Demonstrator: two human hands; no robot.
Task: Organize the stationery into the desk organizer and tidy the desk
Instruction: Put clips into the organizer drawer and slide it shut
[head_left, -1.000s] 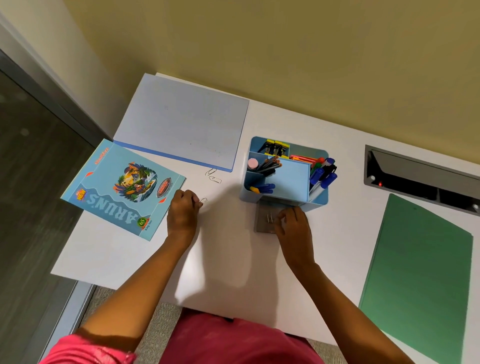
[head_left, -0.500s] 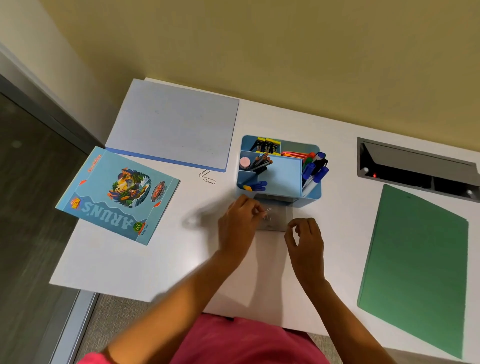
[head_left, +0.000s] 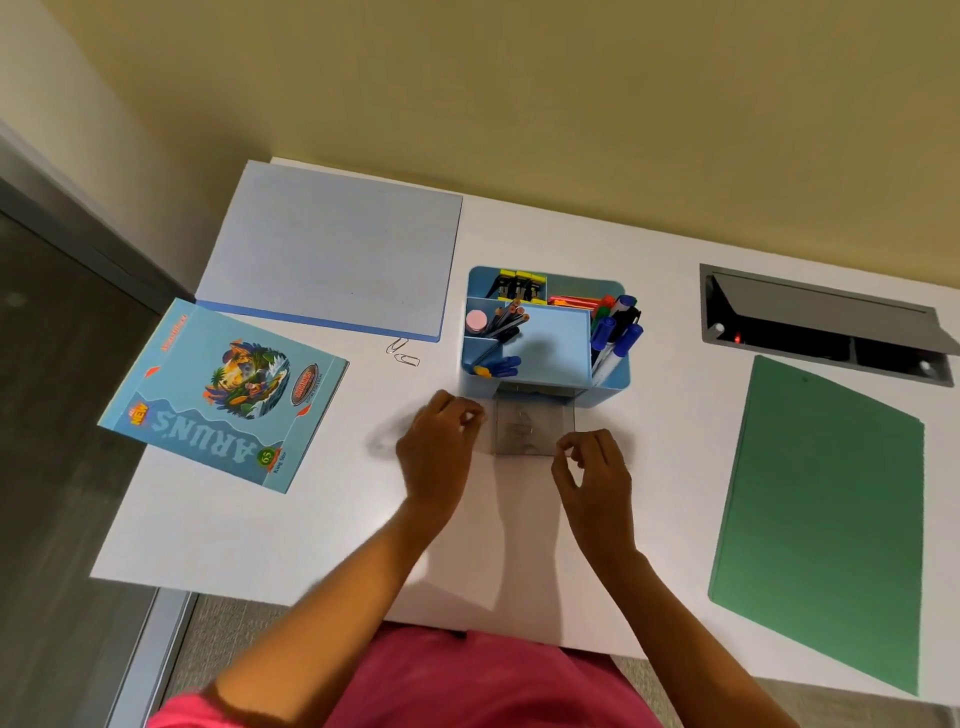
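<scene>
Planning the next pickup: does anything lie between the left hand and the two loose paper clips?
Nothing visible does. Only bare desk separates the left hand from the paper clips, which lie by the lilac folder's near edge.

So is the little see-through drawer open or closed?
Open. The clear drawer sticks out from the front of the blue organizer, and a few paper clips show faintly inside it.

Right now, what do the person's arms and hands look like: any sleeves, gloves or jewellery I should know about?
The left hand and right hand are bare: no gloves, ring, watch or bracelet shows. The left forearm and right forearm are uncovered. A pink sleeve shows near the left shoulder, matching the pink garment at the bottom edge.
</scene>
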